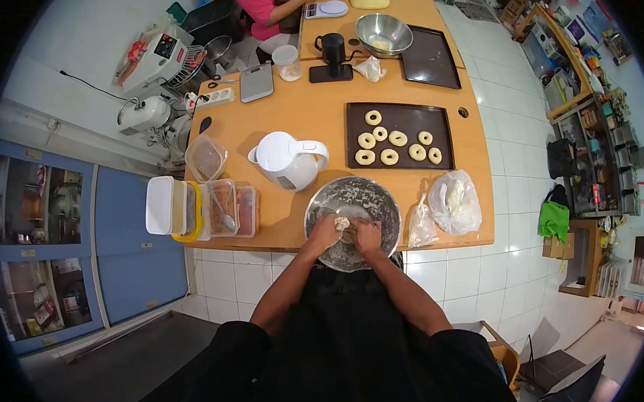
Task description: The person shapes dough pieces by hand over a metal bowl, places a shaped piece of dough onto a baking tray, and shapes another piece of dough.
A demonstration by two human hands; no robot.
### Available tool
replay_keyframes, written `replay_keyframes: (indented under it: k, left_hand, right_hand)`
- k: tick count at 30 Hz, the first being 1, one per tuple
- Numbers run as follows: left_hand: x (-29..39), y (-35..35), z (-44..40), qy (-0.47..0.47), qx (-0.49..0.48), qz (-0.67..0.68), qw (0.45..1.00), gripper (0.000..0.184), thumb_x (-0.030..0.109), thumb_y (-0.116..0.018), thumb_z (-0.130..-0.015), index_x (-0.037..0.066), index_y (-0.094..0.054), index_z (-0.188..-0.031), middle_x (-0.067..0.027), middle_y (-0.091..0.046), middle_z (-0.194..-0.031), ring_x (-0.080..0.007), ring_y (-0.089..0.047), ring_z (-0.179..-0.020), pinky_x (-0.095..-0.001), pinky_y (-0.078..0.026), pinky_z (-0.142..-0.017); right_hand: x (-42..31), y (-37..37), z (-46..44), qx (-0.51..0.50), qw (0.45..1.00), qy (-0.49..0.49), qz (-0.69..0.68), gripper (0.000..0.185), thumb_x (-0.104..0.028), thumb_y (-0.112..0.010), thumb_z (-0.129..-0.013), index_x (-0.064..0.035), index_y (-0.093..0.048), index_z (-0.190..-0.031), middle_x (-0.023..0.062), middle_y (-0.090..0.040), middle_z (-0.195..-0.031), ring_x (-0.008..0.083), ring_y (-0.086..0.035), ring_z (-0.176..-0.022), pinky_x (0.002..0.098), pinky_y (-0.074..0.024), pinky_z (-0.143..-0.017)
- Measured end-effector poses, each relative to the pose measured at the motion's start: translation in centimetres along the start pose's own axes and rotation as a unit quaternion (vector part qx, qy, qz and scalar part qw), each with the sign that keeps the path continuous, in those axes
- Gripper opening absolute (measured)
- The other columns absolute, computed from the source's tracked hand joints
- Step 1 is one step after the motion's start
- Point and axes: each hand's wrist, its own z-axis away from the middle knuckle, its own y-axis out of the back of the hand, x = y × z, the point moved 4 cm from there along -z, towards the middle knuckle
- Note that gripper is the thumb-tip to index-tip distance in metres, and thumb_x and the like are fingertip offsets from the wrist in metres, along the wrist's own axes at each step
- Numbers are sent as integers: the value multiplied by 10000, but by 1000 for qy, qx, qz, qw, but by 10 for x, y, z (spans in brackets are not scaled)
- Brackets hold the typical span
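Some dough [342, 223] sits inside the bowl [387, 204], pinched by the left hand [324, 234]; I cannot tell from here what the right hand [367, 236] beside it grips. The bowl overlaps the table [290, 112] edge, so hard pressing could tip it.

Hands [325, 232] in mixing bowl [355, 191] at near edge of tabletop [239, 120]. Electric kettle [291, 167] ahead-left; baking tray [428, 120] bearing dough rings [402, 140] ahead-right. Left of hands: plastic containers [223, 202]; right: plastic bags [456, 202].
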Motion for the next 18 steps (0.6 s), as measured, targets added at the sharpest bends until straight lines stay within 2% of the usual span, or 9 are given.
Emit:
replay_keyframes:
  k: [4, 7, 10, 13, 16, 18]
  left_hand:
    - [6, 9, 2, -5, 7, 55, 998, 283, 49, -621, -682, 24, -668, -961, -248, -642, -915, -411, -604, -925, -447, -485, -788]
    - [11, 17, 9, -20, 11, 67, 997, 332, 22, -569, -669, -7, -644, -991, -190, -671, -920, -317, -652, -899, -359, -488, -799]
    - [8, 17, 11, -36, 4, 90, 995, 415, 8, -558, -658, 8, -606, -1071, -185, -662, -962, -296, -644, -935, -348, -476, -830]
    - [28, 29, 24, -54, 62, 120, 989, 390, 35, -594, -721, 24, -581, -1111, -192, -659, -984, -330, -633, -955, -373, -480, -826]
    - [36, 38, 26, -8, 45, 207, 977, 438, 49, -568, -771, 8, -516, -1204, -159, -610, -1120, -241, -578, -1050, -329, -438, -899]
    - [29, 40, 23, 1, 10, 271, 962, 404, 114, -590, -819, 2, -520, -1201, -151, -598, -1132, -243, -559, -1077, -330, -432, -908]
  right_hand:
    - [3, -3, -3, 13, 1000, 1, 8, 237, -188, -583, -769, -165, -671, -988, 43, -667, -999, 233, -590, -1010, 439, -364, -868]
    - [3, -5, -2, 23, 999, 11, 33, 202, -200, -607, -777, -183, -673, -968, 26, -669, -977, 217, -587, -1013, 437, -355, -871]
    - [4, -7, -5, 11, 1000, 1, 25, 206, -218, -611, -785, -186, -676, -977, 26, -669, -990, 217, -582, -1027, 448, -350, -881]
    - [6, -8, -6, -2, 1000, -11, 25, 212, -237, -616, -793, -191, -679, -990, 30, -665, -1006, 214, -575, -1041, 455, -348, -884]
    - [7, -8, -7, -17, 999, -15, 36, 220, -247, -618, -798, -194, -679, -1002, 31, -659, -1030, 212, -571, -1050, 456, -349, -886]
    - [6, -9, -7, -28, 999, -17, 43, 226, -249, -617, -800, -192, -677, -1010, 31, -654, -1046, 213, -569, -1052, 456, -350, -886]
